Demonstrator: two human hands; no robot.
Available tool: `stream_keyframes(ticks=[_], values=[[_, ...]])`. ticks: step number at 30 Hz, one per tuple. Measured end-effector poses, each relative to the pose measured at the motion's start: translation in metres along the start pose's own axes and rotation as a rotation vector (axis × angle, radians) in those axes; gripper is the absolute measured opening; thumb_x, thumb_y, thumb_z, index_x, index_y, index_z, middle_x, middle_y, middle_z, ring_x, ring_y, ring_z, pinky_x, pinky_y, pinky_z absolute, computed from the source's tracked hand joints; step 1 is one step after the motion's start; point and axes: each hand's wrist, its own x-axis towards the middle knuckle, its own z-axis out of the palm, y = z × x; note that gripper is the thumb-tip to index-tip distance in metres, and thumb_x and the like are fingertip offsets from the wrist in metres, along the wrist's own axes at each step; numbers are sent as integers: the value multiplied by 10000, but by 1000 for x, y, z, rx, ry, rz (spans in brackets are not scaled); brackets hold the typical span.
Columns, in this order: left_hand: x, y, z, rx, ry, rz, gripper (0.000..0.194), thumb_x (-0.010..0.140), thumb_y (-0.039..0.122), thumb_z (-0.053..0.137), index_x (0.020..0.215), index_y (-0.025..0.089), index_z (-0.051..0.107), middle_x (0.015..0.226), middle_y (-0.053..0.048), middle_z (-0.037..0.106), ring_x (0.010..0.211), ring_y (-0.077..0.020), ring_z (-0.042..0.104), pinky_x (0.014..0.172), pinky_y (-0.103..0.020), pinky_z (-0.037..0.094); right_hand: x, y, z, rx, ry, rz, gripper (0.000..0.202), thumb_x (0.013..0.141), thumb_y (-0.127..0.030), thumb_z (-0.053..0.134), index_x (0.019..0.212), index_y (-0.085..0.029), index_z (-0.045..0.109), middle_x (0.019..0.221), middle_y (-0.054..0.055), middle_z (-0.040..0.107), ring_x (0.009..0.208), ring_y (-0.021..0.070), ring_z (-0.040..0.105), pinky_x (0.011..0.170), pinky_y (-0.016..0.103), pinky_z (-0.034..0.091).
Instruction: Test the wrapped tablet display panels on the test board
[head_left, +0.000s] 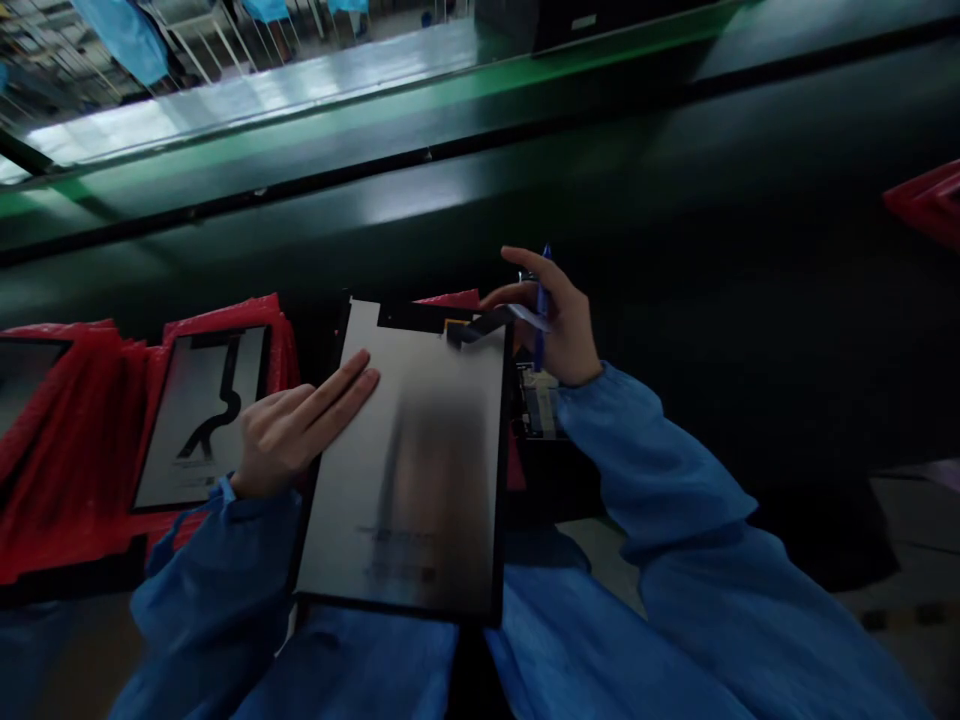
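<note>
A flat screen panel (442, 450) with a silvery back and black edges lies tilted in front of me. My left hand (304, 425) rests on its left side, two fingers stretched out flat on the silvery surface. At the top right corner my right hand (551, 315) pinches the end of a dark ribbon strip (487, 325) that rises from the panel's top edge. A blue pen (541, 300) is also held between the fingers of my right hand. Below that hand, a small electronic part (541, 405) is partly hidden by the panel and sleeve.
Another panel (202, 415) with a black curved cable lies on red wrapping at the left. Red bubble bags (82, 440) are piled further left, with a panel (26, 380) at the edge. A dark green ledge (375, 190) runs behind. More red wrapping (930, 205) shows far right.
</note>
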Motion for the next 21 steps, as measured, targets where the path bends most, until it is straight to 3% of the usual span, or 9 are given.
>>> stream_keyframes(ticks=[2,5,7,10,14,16,18,21], values=[[7,4,13,-1,-29,-83,344,978,279,521,1251,368,712,1321,-65,674,663,-157,689,642,-304,549,-3,5,-16,14,-4,120,319,890,-486,650,1081,-255,542,846,6,680,772,191,708,747,351,596],[17,2,37,50,-79,-146,399,1009,262,423,1273,359,705,1355,-70,646,660,-160,678,606,-302,513,-9,11,-35,78,-28,210,397,815,-477,725,790,-260,395,700,-44,541,548,129,569,547,304,535],[21,-2,50,72,-130,-153,429,1006,244,395,1297,350,692,1387,-73,620,690,-171,689,598,-309,504,-12,12,-43,147,-65,231,422,802,-410,738,759,-258,347,693,-52,525,520,112,528,519,295,525],[20,-10,60,152,-270,-94,534,971,146,317,1353,307,654,1442,-84,574,693,-186,702,556,-327,490,-13,10,-51,211,-166,258,341,827,-343,704,794,-257,376,757,-30,611,608,134,616,579,303,576],[13,-14,47,309,-474,-64,626,884,72,330,1459,197,547,1546,-126,457,641,-198,697,490,-342,465,-15,3,-52,223,-290,290,293,837,-284,689,836,-254,397,841,-1,695,737,174,707,654,311,613],[12,-6,39,235,-440,-161,594,883,113,392,1455,168,543,1542,-129,476,661,-187,694,541,-324,497,-19,0,-44,181,-278,277,299,833,-254,688,822,-249,389,843,2,695,757,178,718,671,306,612],[15,10,39,-10,-328,-272,552,892,162,441,1430,178,568,1498,-110,546,640,-143,657,612,-289,518,-24,-5,-30,147,-292,263,284,844,-234,672,820,-243,389,853,5,692,741,167,715,661,290,601],[26,42,59,-424,-210,-401,518,888,196,493,1397,199,591,1382,-96,644,526,-69,517,588,-237,478,-34,-10,-6,133,-395,227,249,875,-218,627,831,-239,383,865,14,707,708,148,706,623,251,561]])
